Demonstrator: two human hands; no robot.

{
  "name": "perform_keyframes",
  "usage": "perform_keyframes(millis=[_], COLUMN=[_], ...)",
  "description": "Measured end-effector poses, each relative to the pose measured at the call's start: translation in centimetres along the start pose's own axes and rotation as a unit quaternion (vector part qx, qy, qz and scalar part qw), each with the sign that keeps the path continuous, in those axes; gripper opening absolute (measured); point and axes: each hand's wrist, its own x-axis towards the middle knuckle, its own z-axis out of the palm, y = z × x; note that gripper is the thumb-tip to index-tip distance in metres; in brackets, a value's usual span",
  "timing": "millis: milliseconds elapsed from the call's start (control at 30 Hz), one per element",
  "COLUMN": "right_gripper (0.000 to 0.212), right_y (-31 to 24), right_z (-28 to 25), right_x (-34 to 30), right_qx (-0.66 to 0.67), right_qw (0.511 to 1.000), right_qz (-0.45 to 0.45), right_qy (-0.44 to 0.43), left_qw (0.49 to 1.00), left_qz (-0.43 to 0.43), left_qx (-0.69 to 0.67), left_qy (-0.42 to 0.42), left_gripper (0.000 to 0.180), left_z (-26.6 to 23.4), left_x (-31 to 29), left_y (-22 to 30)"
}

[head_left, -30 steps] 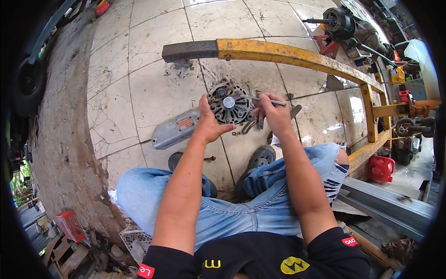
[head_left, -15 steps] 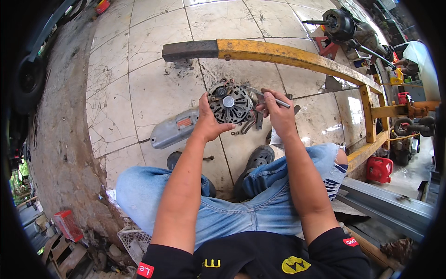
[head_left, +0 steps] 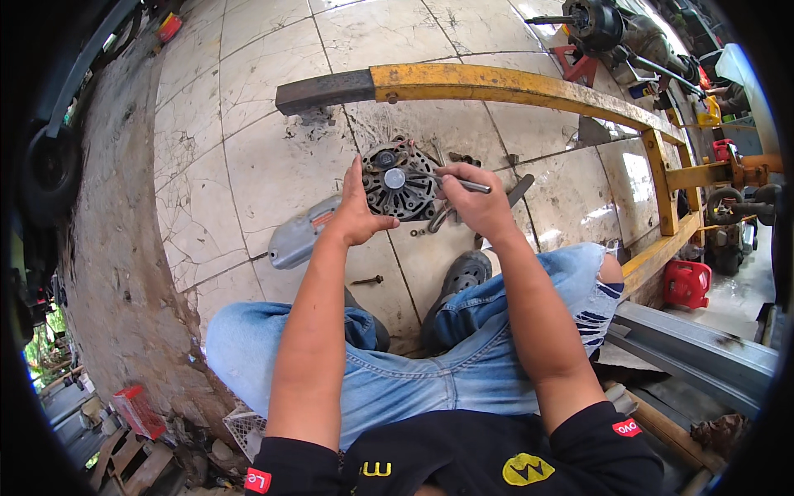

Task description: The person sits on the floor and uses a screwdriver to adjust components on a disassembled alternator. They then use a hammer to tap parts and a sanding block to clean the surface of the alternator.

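Note:
On the tiled floor in front of me an alternator (head_left: 399, 201) lies face up, with a slotted round housing and a bright disc in the middle. Along its left side my left hand (head_left: 359, 212) steadies it, fingers stretched up the edge and thumb at the lower rim. My right hand (head_left: 480, 200) grips a slim metal rod-like tool (head_left: 474, 185), its tip angled onto the alternator's right face. The tip's exact contact is too small to make out. Right of the alternator lie a wrench (head_left: 438, 150) and a flat dark metal strip (head_left: 521, 189). Small nuts or washers lie below it.
A grey metal cover (head_left: 289, 245) lies left of the alternator, and a bolt (head_left: 367, 281) nearer my feet. A yellow steel frame (head_left: 496, 85) reaches across beyond. A red jerrycan (head_left: 686, 283) stands at right, near a grey metal beam (head_left: 695, 347).
My right hand has moved left and slightly down, bringing the tool's tip from beside the alternator onto its face. My left hand stays at the alternator's left side. The view has shifted slightly.

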Motion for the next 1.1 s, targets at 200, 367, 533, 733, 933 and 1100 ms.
perform_keyframes(millis=[200, 367, 533, 733, 933, 1100], right_gripper=[0.025, 0.025, 0.025, 0.024, 0.025, 0.028], right_y=[-0.2, 1.9, 0.9, -0.1, 0.0, -0.8], right_z=[0.2, -0.4, -0.1, 0.1, 0.9, 1.6], right_x=[0.0, 0.4, 0.4, 0.0, -0.3, -0.6], right_qx=[0.098, 0.050, -0.009, 0.074, 0.050, 0.014], right_qw=[0.995, 0.999, 0.999, 0.997, 0.998, 0.997], right_qz=[0.027, -0.004, -0.025, 0.005, -0.030, -0.019], right_qy=[-0.015, -0.002, -0.027, 0.003, 0.031, 0.073], left_qw=[0.999, 0.999, 0.999, 0.999, 0.996, 0.994], left_qz=[0.001, -0.004, 0.004, -0.001, 0.017, 0.023], left_qx=[-0.034, -0.019, -0.042, -0.031, 0.003, 0.029], left_qy=[-0.023, -0.032, -0.018, 0.022, 0.085, 0.104], left_gripper=[0.144, 0.141, 0.139, 0.137, 0.128, 0.120], left_z=[-0.6, -0.9, -0.8, 0.2, 1.6, 1.8], left_x=[0.4, 0.2, -0.3, -1.1, -2.3, -3.7], left_y=[-0.6, 0.3, 0.1, 0.0, 0.0, -0.6])
